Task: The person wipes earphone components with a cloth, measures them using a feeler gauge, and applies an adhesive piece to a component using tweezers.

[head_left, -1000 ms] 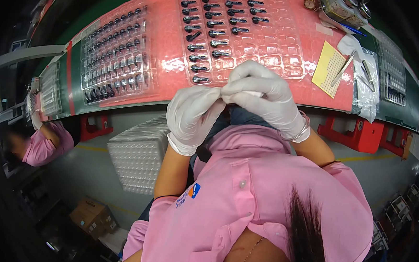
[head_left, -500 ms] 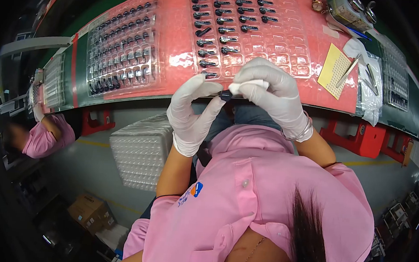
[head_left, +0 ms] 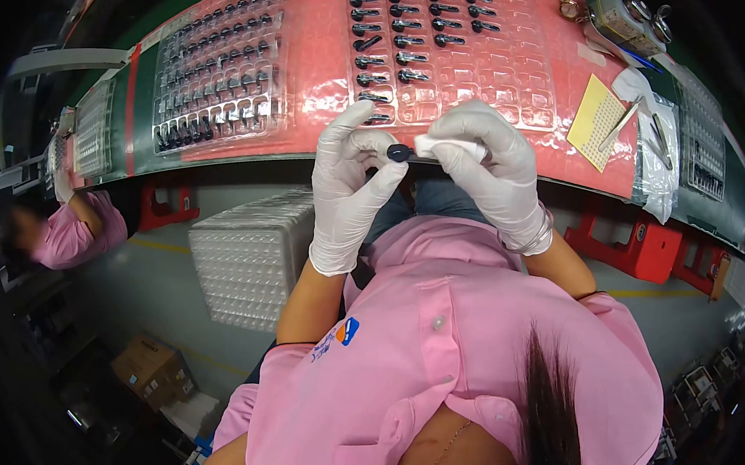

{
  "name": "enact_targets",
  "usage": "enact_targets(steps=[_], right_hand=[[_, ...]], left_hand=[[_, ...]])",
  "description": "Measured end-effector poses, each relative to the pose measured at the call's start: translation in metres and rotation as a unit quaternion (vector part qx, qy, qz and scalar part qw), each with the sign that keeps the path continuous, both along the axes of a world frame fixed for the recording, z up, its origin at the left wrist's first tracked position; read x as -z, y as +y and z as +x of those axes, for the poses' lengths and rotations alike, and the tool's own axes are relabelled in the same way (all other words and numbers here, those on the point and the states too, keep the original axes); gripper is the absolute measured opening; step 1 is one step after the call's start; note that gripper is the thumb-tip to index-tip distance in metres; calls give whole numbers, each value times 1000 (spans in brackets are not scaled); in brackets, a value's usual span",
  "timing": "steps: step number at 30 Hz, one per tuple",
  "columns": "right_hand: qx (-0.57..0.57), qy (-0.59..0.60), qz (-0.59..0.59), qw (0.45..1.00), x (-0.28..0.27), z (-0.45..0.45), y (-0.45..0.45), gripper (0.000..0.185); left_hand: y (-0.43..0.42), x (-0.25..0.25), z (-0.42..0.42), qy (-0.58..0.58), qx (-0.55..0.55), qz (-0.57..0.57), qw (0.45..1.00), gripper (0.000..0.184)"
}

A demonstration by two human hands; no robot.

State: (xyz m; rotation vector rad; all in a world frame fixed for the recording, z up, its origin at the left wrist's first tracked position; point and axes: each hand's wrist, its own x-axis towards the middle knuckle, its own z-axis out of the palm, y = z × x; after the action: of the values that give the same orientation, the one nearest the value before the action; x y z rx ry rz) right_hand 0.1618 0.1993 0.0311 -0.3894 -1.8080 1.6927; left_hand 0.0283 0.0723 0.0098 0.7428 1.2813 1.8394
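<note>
We see only part of a dark piece, possibly an earbud, pinched in the left hand; alongside, the right hand curls, gripping white cloth.

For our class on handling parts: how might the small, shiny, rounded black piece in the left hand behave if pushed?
The black piece is probably light: the white-gloved left hand holds it by fingertips. Its shine suggests it could slip, and its rounded outline might let it roll.
</note>
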Motion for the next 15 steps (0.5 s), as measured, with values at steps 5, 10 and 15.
enact_targets(steps=[5, 10, 15], right_hand=[[-15, -16, 196, 980, 5, -3, -4, 19], [12, -26, 254, 967, 21, -3, 3, 21], [22, -51, 154, 987, 18, -1, 3, 24]], left_hand=[[0, -4, 7, -86, 18, -7, 996, 50], [-9, -1, 2, -212, 41, -39, 976, 35], [-7, -1, 1, -256, 43, -37, 965, 34]])
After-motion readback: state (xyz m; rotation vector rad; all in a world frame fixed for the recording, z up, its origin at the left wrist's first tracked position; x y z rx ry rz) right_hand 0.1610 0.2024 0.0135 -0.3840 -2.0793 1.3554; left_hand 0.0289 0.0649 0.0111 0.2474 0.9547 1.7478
